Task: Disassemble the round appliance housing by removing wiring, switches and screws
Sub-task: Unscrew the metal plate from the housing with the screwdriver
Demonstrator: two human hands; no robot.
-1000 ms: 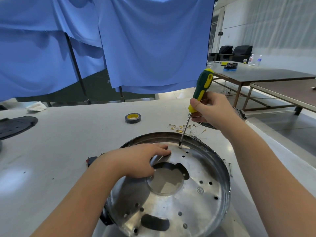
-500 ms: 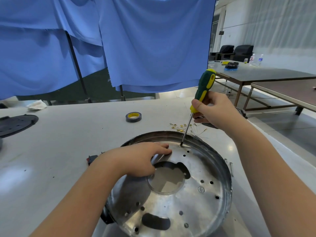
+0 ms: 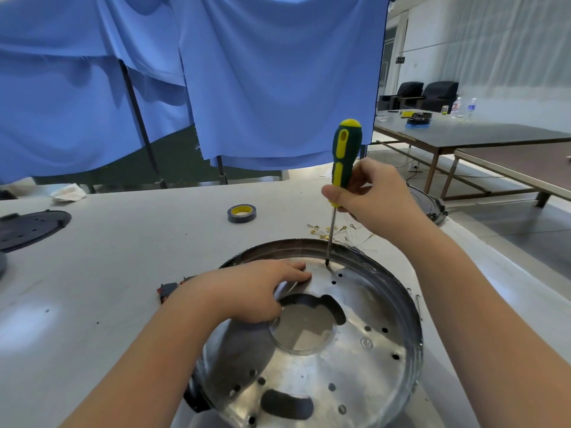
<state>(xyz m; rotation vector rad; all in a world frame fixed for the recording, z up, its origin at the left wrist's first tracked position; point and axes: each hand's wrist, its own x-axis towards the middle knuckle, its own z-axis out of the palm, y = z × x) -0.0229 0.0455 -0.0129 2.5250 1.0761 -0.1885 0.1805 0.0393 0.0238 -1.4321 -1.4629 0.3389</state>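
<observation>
The round metal housing (image 3: 364, 359) lies on the white table, its shiny inner plate pierced by a large central hole and several small holes. My left hand (image 3: 250, 291) rests on the plate's far left part, fingers curled over the edge of the central hole. My right hand (image 3: 370, 193) grips a green and yellow screwdriver (image 3: 343, 159) nearly upright. Its tip sits on a screw (image 3: 327, 264) at the far side of the plate, just right of my left fingertips.
Thin wires with gold terminals (image 3: 336, 231) lie behind the housing. A tape roll (image 3: 242, 213) sits farther back. A black and red switch (image 3: 169, 288) lies left of the housing, a black disc (image 3: 27, 227) at far left. Loose pins (image 3: 417, 301) lie right of the rim.
The screwdriver has tipped from a slant to nearly upright, and my right hand has shifted left over the tip. My left hand stays on the plate.
</observation>
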